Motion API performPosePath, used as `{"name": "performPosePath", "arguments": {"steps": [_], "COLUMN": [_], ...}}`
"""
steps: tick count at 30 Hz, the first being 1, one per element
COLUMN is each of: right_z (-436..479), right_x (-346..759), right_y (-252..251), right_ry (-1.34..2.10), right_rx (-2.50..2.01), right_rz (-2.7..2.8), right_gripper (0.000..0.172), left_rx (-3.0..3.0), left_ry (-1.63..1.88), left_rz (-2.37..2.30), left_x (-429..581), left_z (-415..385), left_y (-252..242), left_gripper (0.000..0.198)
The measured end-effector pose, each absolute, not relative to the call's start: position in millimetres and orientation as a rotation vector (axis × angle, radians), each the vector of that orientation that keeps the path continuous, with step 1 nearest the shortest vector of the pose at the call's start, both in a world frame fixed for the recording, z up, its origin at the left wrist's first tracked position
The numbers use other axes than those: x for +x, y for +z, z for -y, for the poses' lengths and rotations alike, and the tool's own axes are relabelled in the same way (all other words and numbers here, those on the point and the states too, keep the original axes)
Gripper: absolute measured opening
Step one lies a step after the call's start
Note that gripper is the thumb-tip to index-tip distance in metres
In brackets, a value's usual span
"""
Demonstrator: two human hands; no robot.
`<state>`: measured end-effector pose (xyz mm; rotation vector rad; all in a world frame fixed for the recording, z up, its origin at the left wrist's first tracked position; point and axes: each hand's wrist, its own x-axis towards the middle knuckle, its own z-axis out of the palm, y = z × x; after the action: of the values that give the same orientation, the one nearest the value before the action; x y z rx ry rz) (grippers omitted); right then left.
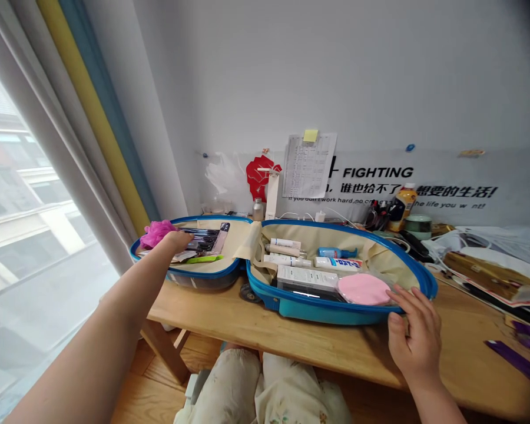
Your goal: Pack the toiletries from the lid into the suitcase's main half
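Observation:
A small blue suitcase (287, 305) lies opened flat on the table, its two halves side by side. In the left half, my left hand (179, 241) reaches in beside a magenta bath puff (156, 234) and a packaged set of dark, slim items (205, 238). Most of its fingers are hidden, so its grip is unclear. A yellow-green strip (204, 259) lies near it. My right hand (417, 330) rests with spread fingers at the right half's front rim, near a pink round pad (364, 289). Also there are a white box (307, 275), a toothpaste tube (338, 262) and a blue bottle (337, 252).
Behind the suitcase stand a small jar (258, 209) and a yellow-orange bottle (403, 206). Cables, papers and a gold pouch (490, 271) crowd the table's right side. Purple strips (516, 362) lie at the right edge. Curtains (83, 118) hang by the window at left.

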<state>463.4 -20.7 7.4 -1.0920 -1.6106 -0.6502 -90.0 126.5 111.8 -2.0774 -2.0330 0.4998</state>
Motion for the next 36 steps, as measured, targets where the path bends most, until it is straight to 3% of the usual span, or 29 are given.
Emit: {"name": "performPosePath", "arguments": {"steps": [9, 15, 19, 25, 33, 36], "right_z": [21.2, 21.7, 21.8, 21.9, 20.2, 19.4], "right_x": [462.5, 462.7, 462.0, 461.9, 463.5, 463.1], "right_y": [8.7, 8.1, 8.9, 10.1, 9.0, 8.9], "right_ry": [-0.632, -0.603, -0.594, -0.607, -0.646, -0.656], "right_rx": [-1.090, -1.100, -1.085, -1.073, -1.061, -1.049], "right_rz": [1.610, 1.605, 1.596, 1.613, 1.625, 1.621], "right_gripper": [0.033, 0.032, 0.031, 0.031, 0.031, 0.032], "left_rx": [-2.270, -2.709, -2.731, -2.696, -2.503, -2.397], "left_ry": [-0.130, 0.041, 0.190, 0.262, -0.258, -0.057], "left_rz": [1.670, 1.220, 1.189, 1.359, 1.641, 1.883], "left_x": [4.8, 121.2, 150.8, 156.8, 84.1, 33.6], "left_z": [-123.7, -113.4, -111.8, -114.5, -131.4, -134.7], "left_y": [168.9, 158.5, 137.2, 128.7, 167.1, 167.0], "left_gripper": [0.043, 0.039, 0.036, 0.048, 0.035, 0.040]}}
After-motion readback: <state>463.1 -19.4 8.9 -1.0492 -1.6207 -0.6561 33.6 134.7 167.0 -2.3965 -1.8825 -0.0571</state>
